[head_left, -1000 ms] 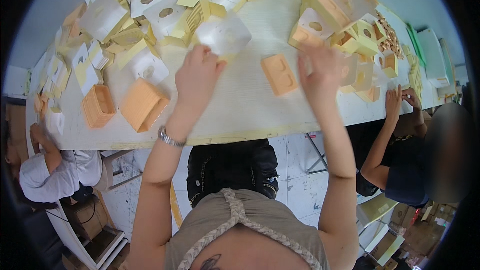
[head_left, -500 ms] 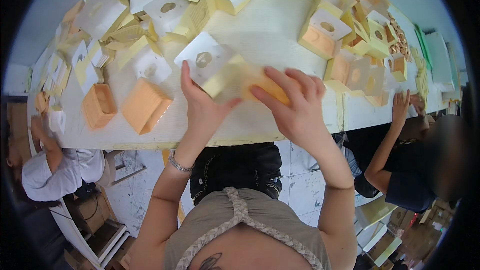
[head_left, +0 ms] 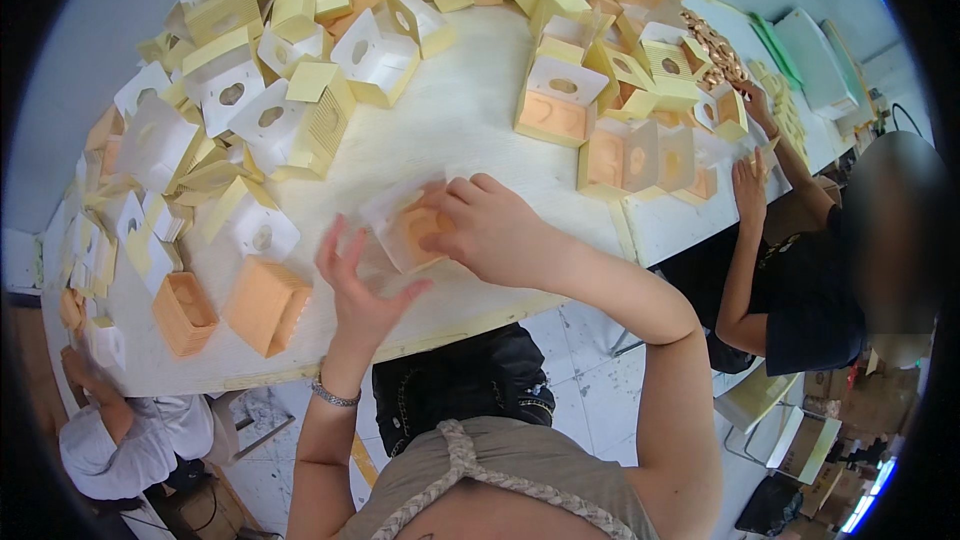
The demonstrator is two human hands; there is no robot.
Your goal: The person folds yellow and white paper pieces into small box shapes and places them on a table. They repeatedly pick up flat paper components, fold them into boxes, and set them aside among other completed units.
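Note:
In front of me stands a small open carton [head_left: 383, 208] with a white inside, blurred by motion. An orange insert tray [head_left: 412, 230] sits at its opening, and the fingers of my right hand [head_left: 500, 232] are closed on the tray's upper edge. Just to the carton's near left is my left hand [head_left: 358, 285], fingers spread and thumb out, holding nothing. Whether its fingertips touch the carton I cannot tell. Left of that hand are two stacks of nested orange trays, one block-like [head_left: 267, 306] and one lying with its hollow showing [head_left: 185, 314].
Flat-folded and open pale yellow cartons [head_left: 215, 80] heap at the far left. Cartons with orange trays [head_left: 560, 100] pile up at the right. A co-worker's hand [head_left: 750, 185] works at the right, near a heap of copper-coloured pieces [head_left: 715, 45]. Another person [head_left: 130, 445] sits at the left.
My right hand has carried the orange tray leftward to the carton. The left hand has let go of the carton's side and spread its fingers. The whole view has turned.

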